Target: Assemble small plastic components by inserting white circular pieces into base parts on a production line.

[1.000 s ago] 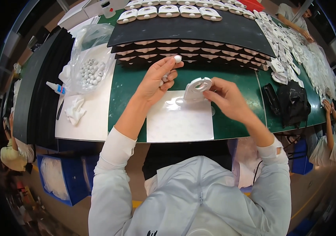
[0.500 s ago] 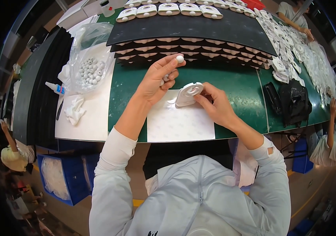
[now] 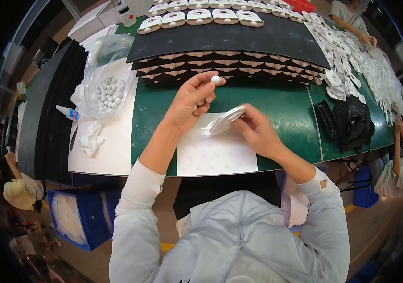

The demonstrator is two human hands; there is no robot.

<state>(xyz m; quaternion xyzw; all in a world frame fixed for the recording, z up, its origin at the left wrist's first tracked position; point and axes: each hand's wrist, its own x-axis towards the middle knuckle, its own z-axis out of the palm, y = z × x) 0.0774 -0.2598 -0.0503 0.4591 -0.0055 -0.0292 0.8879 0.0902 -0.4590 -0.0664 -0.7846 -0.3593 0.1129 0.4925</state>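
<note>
Between the thumb and forefinger of my left hand (image 3: 189, 101) is a small white ball (image 3: 216, 80). More balls show tucked under its curled fingers. My right hand (image 3: 260, 131) grips a flat white plastic housing (image 3: 227, 120) by its edge, tilted so its thin side shows and slightly blurred. Beneath both hands lies a white sheet (image 3: 216, 153) on the green tabletop. The ball and the housing are apart.
Left: a clear bag of white balls (image 3: 109, 91), a glue bottle (image 3: 67, 112) and a crumpled white cloth (image 3: 90, 138). Stacked black boards (image 3: 230, 45) carrying rows of housings stand ahead. Right: a black bag (image 3: 353, 118) and heaped white parts (image 3: 336, 52). Other people work at the sides.
My right hand has turned the housing from showing its round opening to nearly edge-on. My left hand has dropped slightly, still pinching the ball.
</note>
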